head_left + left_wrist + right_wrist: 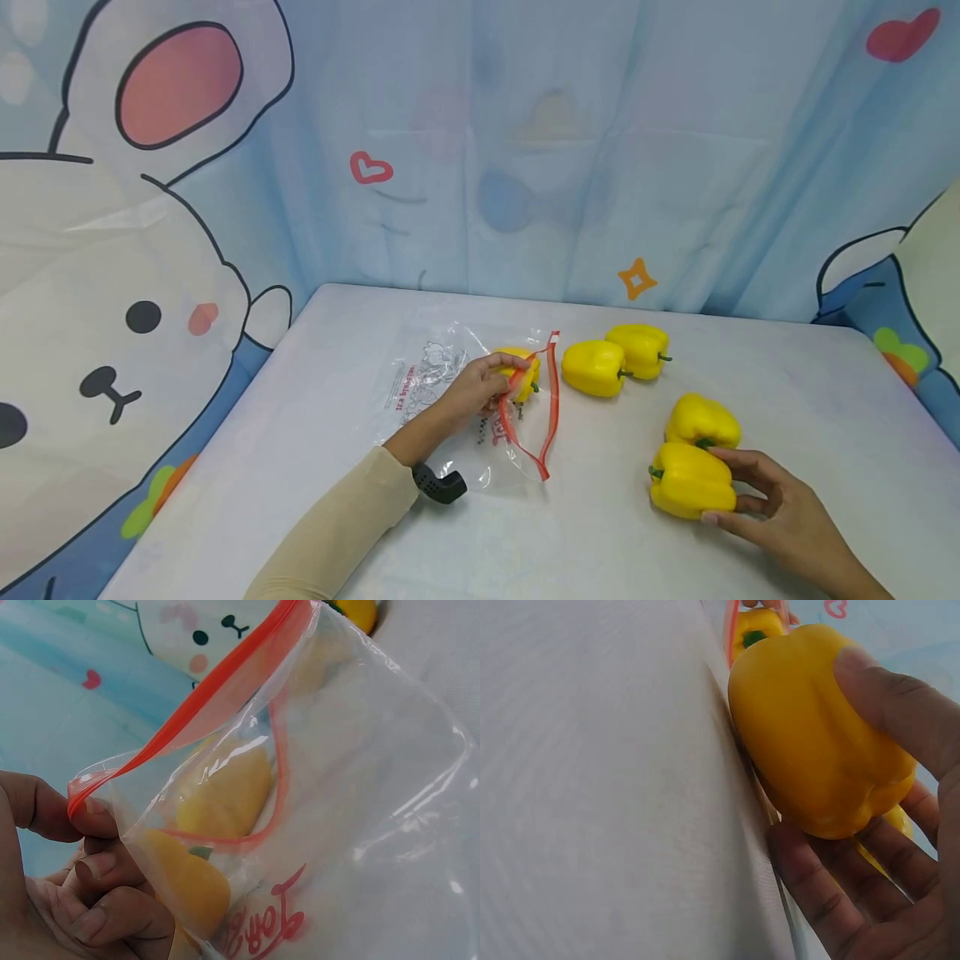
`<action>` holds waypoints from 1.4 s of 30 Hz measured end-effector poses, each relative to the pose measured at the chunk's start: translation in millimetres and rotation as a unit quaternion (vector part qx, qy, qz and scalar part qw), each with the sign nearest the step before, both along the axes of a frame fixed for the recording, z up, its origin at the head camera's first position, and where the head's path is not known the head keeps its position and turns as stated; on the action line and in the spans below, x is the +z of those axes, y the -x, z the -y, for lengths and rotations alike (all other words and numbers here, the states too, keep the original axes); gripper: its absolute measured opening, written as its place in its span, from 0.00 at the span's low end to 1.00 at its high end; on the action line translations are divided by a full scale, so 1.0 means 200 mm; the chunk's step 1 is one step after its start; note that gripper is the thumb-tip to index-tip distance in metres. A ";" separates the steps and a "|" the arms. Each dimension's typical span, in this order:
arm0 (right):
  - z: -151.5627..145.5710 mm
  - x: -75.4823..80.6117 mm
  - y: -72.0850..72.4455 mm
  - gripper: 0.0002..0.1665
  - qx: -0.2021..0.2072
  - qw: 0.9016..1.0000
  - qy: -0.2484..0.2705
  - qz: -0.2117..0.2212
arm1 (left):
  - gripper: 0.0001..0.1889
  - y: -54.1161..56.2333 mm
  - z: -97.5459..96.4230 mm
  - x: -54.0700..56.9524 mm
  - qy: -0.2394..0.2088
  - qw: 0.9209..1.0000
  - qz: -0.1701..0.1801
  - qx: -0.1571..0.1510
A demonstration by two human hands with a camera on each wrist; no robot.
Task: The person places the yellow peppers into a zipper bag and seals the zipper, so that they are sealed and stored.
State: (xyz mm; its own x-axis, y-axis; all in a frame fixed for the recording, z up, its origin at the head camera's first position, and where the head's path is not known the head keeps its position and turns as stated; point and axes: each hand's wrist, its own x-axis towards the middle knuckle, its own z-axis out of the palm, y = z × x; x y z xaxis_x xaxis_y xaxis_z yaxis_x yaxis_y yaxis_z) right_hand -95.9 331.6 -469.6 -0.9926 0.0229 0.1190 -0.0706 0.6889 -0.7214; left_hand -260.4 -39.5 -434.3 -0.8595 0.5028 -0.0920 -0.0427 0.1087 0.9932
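Note:
My left hand [476, 390] pinches the red zip edge of a clear plastic zip bag [427, 387] lying on the table, and the bag's mouth gapes to the right. Inside the bag, near the mouth, is a yellow bell pepper [531, 379]. In the left wrist view, thumb and fingers [97, 862] grip the red edge, with yellow showing through the plastic. My right hand [783, 508] holds another yellow bell pepper [692, 482] from its right side, thumb and fingers around it; the right wrist view shows this pepper [810, 735] close up.
Just behind the held pepper stands another yellow pepper [701, 418]. Two more peppers, one in front [592, 368] and one behind [637, 348], sit together right of the bag. A blue patterned curtain [525, 167] hangs behind the white table [585, 533].

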 end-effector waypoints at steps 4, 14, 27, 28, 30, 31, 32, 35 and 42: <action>0.00 0.00 0.00 0.42 0.001 1.000 0.000 -0.008 | 0.20 0.00 0.00 0.00 -0.002 1.000 -0.004 -0.001; 0.03 0.03 -0.02 0.41 0.008 0.999 0.031 -0.033 | 0.20 0.00 0.00 0.00 -0.001 1.000 0.001 0.001; 0.21 0.11 -0.05 0.40 -0.022 0.995 0.094 -0.011 | 0.20 0.00 0.00 0.00 0.001 1.000 -0.009 -0.006; 0.23 0.12 -0.04 0.41 -0.029 0.995 0.093 -0.007 | 0.20 0.00 0.00 0.00 0.003 1.000 -0.011 -0.005; 0.25 0.12 -0.03 0.42 -0.041 0.995 0.091 -0.003 | 0.20 -0.01 0.00 0.00 0.006 1.000 -0.012 -0.004; 0.26 0.13 -0.02 0.42 -0.046 0.995 0.091 -0.002 | 0.20 -0.01 0.00 0.01 0.007 1.000 -0.013 -0.003; 0.27 0.13 -0.01 0.42 -0.051 0.995 0.091 -0.005 | 0.20 -0.01 0.00 0.01 0.009 1.000 -0.013 -0.002; 0.32 0.15 0.01 0.42 -0.059 0.993 0.104 -0.012 | 0.20 -0.01 0.00 0.01 0.011 1.000 -0.013 0.001; 0.44 0.24 0.08 0.42 -0.052 0.973 0.221 0.039 | 0.20 -0.01 0.00 0.02 0.004 1.000 -0.002 -0.002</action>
